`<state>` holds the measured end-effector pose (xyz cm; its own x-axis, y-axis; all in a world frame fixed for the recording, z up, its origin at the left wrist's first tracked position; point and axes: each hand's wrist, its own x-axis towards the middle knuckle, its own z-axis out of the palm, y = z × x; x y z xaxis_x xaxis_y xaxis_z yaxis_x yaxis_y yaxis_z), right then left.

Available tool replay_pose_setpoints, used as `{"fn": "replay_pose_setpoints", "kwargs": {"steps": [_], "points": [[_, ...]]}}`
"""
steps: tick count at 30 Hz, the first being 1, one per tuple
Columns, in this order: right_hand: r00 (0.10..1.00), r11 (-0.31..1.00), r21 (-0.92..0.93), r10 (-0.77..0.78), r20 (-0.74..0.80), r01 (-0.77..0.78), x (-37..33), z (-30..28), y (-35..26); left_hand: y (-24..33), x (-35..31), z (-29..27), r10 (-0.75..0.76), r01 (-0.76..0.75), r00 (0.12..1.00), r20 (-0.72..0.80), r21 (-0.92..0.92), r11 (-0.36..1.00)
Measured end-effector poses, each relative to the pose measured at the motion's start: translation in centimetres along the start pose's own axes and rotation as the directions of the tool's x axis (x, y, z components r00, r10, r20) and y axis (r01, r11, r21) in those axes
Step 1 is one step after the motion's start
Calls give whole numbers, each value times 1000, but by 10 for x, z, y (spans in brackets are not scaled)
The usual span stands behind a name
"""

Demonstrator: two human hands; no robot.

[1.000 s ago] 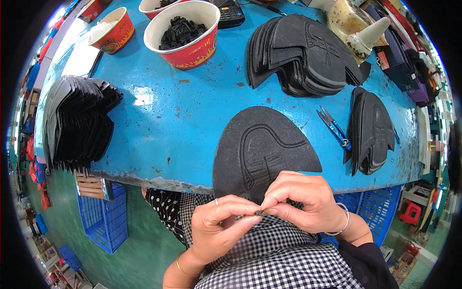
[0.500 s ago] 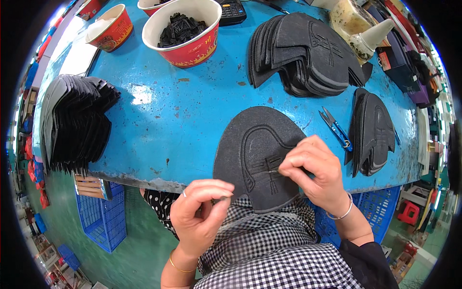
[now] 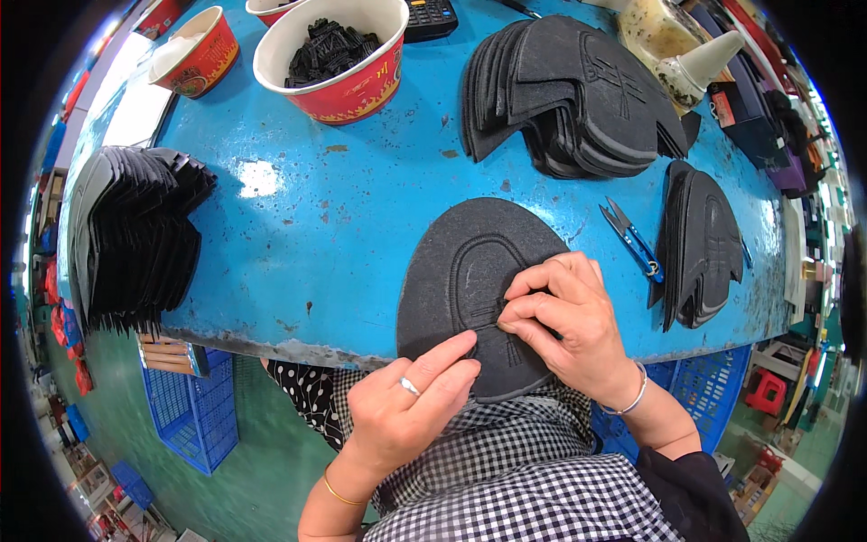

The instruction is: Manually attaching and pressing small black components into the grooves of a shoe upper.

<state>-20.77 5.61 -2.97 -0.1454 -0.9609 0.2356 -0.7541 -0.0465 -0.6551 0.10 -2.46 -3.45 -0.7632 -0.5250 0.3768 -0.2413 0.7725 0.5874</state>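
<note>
A black rounded shoe upper [image 3: 452, 248] with a raised curved line and stitched-looking strips lies at the table's front edge, its lower end over my lap. My right hand [image 3: 578, 330] is above its right side, thumb and index finger pinched close to the strips; what they hold is too small to make out. On the lower left part of the upper rests my left hand [image 3: 406, 406], two fingers stretched toward the strips and the others curled. Blue-handled thread snips [image 3: 634, 242] lie slightly open to the right.
Stacks of similar black pieces stand at the back [image 3: 578, 99], the right [image 3: 704, 244] and the left [image 3: 135, 239]. Behind are a red-and-white paper tub [image 3: 357, 99] of small black parts, another tub [image 3: 203, 63], a calculator [image 3: 429, 18] and a nozzle bottle [image 3: 691, 77]. Blue crates [image 3: 194, 406] sit below.
My left hand has moved up and right, its fingers now stretched out onto the upper. My right hand has shifted slightly left, still pinched. The view has shifted a little.
</note>
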Motion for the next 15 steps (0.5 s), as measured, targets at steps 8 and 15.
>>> {"fn": "replay_pose_setpoints", "kwargs": {"steps": [8, 15], "points": [[999, 999, -8, 43, 26, -42, 5, -5, -9, 2, 3, -1, 18, -33, 994, 108, 142, 989], [996, 978, 191, 68, 59, -78, 5, -15, 5, 6, 4, -12, -240, 248, 969, 65, -293, 923]]}}
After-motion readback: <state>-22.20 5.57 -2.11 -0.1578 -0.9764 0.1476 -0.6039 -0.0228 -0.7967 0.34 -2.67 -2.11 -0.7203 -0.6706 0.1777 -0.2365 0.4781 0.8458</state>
